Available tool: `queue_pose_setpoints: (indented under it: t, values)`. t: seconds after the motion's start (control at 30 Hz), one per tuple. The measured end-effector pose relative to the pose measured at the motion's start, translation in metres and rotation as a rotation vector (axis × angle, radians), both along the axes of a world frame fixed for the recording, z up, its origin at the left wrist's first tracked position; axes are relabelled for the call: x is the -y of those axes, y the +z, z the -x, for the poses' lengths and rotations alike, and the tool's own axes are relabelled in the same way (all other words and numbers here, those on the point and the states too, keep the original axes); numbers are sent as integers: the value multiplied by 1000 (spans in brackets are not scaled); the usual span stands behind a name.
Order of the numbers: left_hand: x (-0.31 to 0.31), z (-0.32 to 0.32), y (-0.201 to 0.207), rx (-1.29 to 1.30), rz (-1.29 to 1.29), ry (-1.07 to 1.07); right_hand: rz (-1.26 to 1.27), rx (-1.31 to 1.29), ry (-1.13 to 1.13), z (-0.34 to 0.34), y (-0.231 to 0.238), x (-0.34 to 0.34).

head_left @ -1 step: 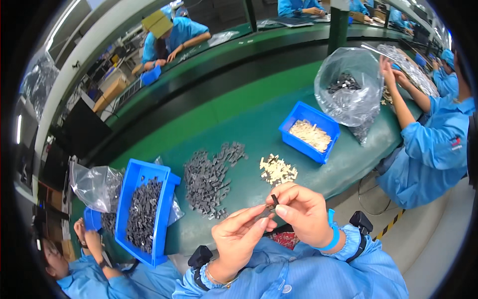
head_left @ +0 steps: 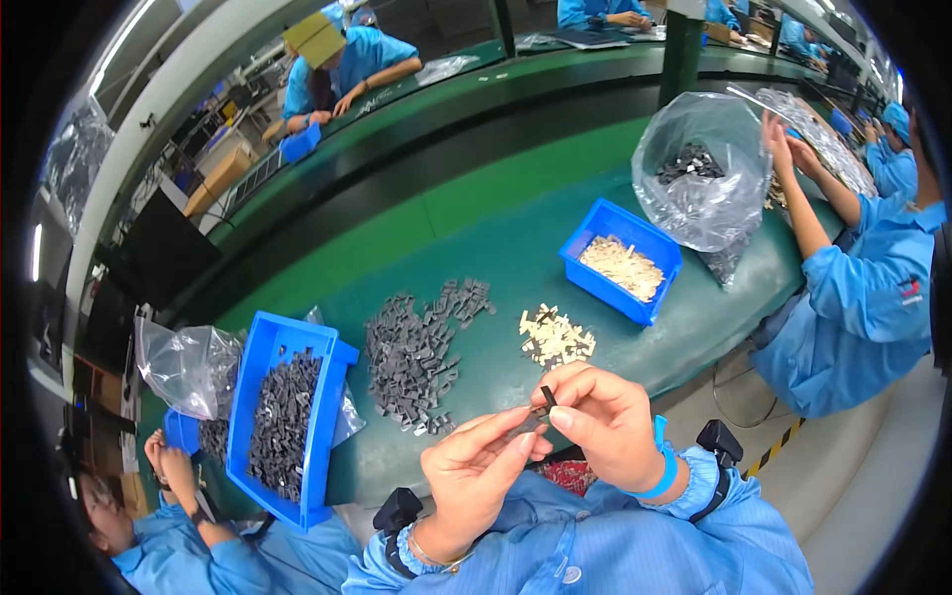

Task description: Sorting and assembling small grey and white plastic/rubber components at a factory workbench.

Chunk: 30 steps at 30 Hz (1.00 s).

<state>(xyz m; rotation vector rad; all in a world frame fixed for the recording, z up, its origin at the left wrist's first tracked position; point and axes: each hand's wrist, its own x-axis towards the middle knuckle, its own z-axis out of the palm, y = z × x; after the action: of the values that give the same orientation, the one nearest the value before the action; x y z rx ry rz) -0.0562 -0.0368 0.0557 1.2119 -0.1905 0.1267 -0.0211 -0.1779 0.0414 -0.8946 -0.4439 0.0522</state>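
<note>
My left hand (head_left: 474,474) and my right hand (head_left: 601,424) meet in front of my body, at the near edge of the green bench. Between the right thumb and fingers I pinch a small thin black strip (head_left: 547,399). The left fingertips close on a small dark plastic piece (head_left: 530,424), which touches or nearly touches the strip; fingers partly cover both. Just beyond my hands lies a small pile of cream and black pieces (head_left: 557,335). A larger heap of dark grey plastic pieces (head_left: 409,357) spreads to its left.
A long blue bin (head_left: 341,397) of black parts stands left, a smaller blue bin (head_left: 617,299) of cream pieces right. Clear plastic bags (head_left: 684,223) with dark parts lie on the bench (head_left: 476,268). Co-workers in blue sit at left and right (head_left: 863,278) and across the bench.
The bench and the things on it appear shifted very slightly in the picture. My hands keep the same grip and pose.
</note>
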Motion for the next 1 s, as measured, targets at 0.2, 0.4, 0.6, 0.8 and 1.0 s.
queue_pose_setpoints:
  t: [0.2,0.4,0.6,0.8,1.0]
  values:
    - [-15,-10,-9,-91,12,5,43,-82,62,-13,-7,-12]
    - [-19,-21,-17,-163,-51,-26,132,-115,79,-25,-13,-11]
    - [-19,-28,-21,-188,-42,-19,182,-144,95,-33,-12,-11]
    - [-19,-31,-22,-187,-29,-11,213,-154,86,-36,-13,-11]
    - [-18,-32,-21,-166,-41,-19,231,-140,55,-35,-13,-12]
